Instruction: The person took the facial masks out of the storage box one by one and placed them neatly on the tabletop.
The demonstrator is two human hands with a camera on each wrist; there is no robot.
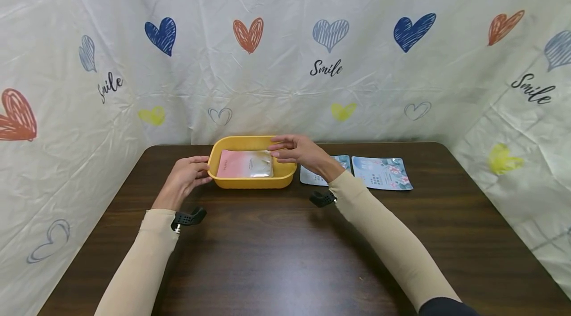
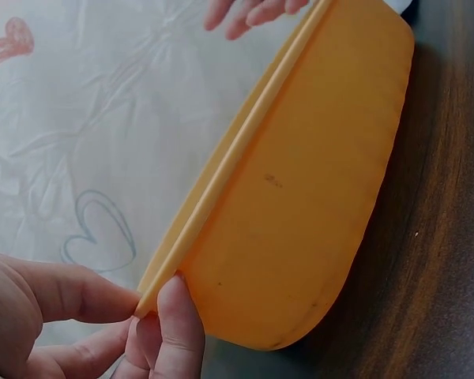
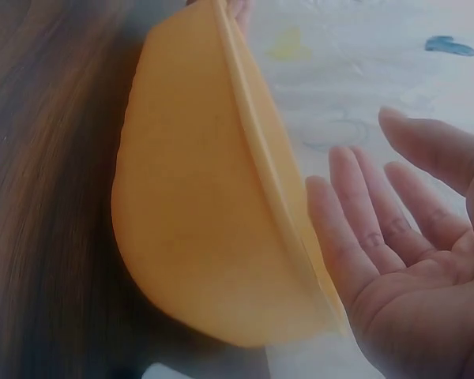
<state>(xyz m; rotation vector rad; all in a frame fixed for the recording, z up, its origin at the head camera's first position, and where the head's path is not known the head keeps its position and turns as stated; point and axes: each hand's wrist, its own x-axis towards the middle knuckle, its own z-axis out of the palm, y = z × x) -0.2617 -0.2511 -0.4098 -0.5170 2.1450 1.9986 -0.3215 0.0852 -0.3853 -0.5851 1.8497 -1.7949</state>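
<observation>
The left hand (image 1: 189, 174) pinches the rim of the yellow tub (image 1: 250, 183), which stands just to its right. The right hand (image 1: 301, 151) is loosely spread above the tub's other end; whether it brushes the rim is hard to tell. Between the hands, a pink packet (image 1: 243, 163) lies inside the tub. Beyond the right hand's wrist, two blue packets (image 1: 381, 173) lie on the bench (image 1: 267, 256).
</observation>
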